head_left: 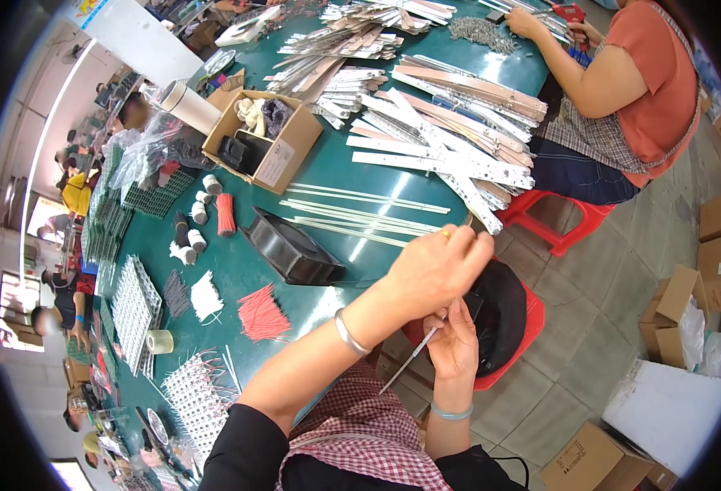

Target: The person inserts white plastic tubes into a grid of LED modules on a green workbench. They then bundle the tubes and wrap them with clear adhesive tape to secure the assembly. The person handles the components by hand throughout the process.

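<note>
My left hand point(440, 270), with a silver bangle on its wrist, reaches across beyond the table's near right edge. Its fingers are bent and pressed together; anything in them is hidden. Just below it is my right hand point(456, 340), palm partly upturned, a pale green bangle at the wrist. Between its thumb and fingers it holds a thin grey rod point(409, 366) that slants down to the left above my checked apron point(348, 417). Behind both hands a dark bag or cushion point(499, 327) rests on a red stool point(532, 331).
On the green table point(340, 151) lie pale thin strips point(360, 214), a black bin point(291, 250), red wires point(263, 313), white wires point(206, 296), a cardboard box point(283, 159) and heaped long boards point(458, 139). A co-worker point(646, 90) sits at the far right. Cartons point(597, 458) stand on the floor.
</note>
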`<state>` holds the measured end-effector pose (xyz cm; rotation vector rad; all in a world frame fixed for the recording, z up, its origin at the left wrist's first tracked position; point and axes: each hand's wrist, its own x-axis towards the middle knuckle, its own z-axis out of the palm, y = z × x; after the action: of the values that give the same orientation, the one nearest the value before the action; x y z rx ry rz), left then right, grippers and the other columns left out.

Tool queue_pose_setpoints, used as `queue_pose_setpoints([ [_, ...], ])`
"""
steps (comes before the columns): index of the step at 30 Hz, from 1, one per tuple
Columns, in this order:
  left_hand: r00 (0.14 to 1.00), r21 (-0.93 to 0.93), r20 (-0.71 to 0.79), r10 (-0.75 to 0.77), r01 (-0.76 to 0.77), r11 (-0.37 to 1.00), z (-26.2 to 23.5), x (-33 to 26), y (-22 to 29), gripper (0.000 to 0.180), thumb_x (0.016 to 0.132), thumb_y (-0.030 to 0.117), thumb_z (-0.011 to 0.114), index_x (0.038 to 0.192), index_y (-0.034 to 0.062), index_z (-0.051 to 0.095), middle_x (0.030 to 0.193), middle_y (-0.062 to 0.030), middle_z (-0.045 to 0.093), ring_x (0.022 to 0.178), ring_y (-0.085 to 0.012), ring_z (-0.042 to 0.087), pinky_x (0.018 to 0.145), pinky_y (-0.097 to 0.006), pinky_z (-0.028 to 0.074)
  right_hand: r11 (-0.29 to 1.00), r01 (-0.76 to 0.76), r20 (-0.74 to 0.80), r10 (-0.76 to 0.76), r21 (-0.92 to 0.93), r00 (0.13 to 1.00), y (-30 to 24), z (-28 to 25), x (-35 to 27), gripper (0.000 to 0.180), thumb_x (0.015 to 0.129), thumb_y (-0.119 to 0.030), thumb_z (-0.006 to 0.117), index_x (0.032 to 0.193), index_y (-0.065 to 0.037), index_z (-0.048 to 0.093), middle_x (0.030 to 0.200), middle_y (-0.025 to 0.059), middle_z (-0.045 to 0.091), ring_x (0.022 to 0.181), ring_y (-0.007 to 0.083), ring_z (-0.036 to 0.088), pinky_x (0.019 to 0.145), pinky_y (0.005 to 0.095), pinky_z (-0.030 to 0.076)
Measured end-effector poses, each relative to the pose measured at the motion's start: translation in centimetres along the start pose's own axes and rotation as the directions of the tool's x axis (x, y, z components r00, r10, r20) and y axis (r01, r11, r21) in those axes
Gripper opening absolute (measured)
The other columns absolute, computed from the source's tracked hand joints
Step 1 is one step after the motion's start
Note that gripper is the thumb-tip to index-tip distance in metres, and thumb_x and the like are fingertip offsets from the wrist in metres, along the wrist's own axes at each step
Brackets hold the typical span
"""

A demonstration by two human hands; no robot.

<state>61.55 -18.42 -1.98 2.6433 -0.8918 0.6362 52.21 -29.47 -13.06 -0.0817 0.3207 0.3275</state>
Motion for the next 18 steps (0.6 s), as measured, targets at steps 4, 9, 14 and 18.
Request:
queue_pose_setpoints([
  [4, 0.996, -0.001, -0.058, 0.073, -0.073, 0.997, -1.1, 0.3, 2.1, 0.037, 0.068, 0.019, 0.06, 0.101, 0.0014, 0.059, 0.082, -0.005, 0.055, 0.064, -0.0155, 0.056, 0.05, -0.025, 0.045, 0.989, 0.064, -0.233, -0.094, -0.132, 0.968, 0.6, 2.6, -0.4, 0.024, 0.093, -0.01, 0.06, 0.115, -0.004, 0.063, 0.102, 0.0074, 0.064, 0.093, 0.0131, 0.06, 0.081, 0.0287, 0.052],
  [9, 0.977, -0.087, -0.098, 0.189, -0.198, 0.976, -2.4, 0.4, 6.0, 0.034, 0.068, 0.014, 0.061, 0.098, -0.0016, 0.06, 0.077, -0.0057, 0.053, 0.062, -0.0153, 0.054, 0.046, -0.025, 0.042, 0.997, 0.077, -0.041, -0.077, -0.012, 0.996, -0.2, 1.8, -0.2, 0.022, 0.096, -0.01, 0.056, 0.115, -0.003, 0.061, 0.1, 0.0054, 0.059, 0.091, 0.013, 0.056, 0.076, 0.0278, 0.05],
  [14, 0.982, -0.236, -0.107, 0.157, -0.178, 0.955, -4.6, -0.8, 10.3, 0.032, 0.067, 0.009, 0.061, 0.095, -0.0038, 0.059, 0.072, -0.0076, 0.049, 0.061, -0.0155, 0.052, 0.045, -0.028, 0.042, 0.997, 0.081, -0.007, -0.081, -0.007, 0.997, -1.2, 0.5, -0.2, 0.02, 0.098, -0.009, 0.052, 0.115, -0.003, 0.06, 0.096, 0.0041, 0.056, 0.086, 0.0126, 0.051, 0.069, 0.0266, 0.047],
  [18, 0.991, -0.658, 0.071, -0.111, 0.13, 0.742, -8.5, -0.5, 10.1, 0.027, 0.073, 0.004, 0.062, 0.1, -0.0016, 0.059, 0.072, -0.0091, 0.054, 0.058, -0.0161, 0.056, 0.05, -0.028, 0.046, 0.991, 0.095, -0.037, -0.099, -0.099, 0.994, -1.8, 2.0, -1.1, 0.019, 0.096, -0.008, 0.055, 0.113, -0.001, 0.061, 0.095, 0.0053, 0.059, 0.085, 0.0122, 0.053, 0.07, 0.026, 0.049],
])
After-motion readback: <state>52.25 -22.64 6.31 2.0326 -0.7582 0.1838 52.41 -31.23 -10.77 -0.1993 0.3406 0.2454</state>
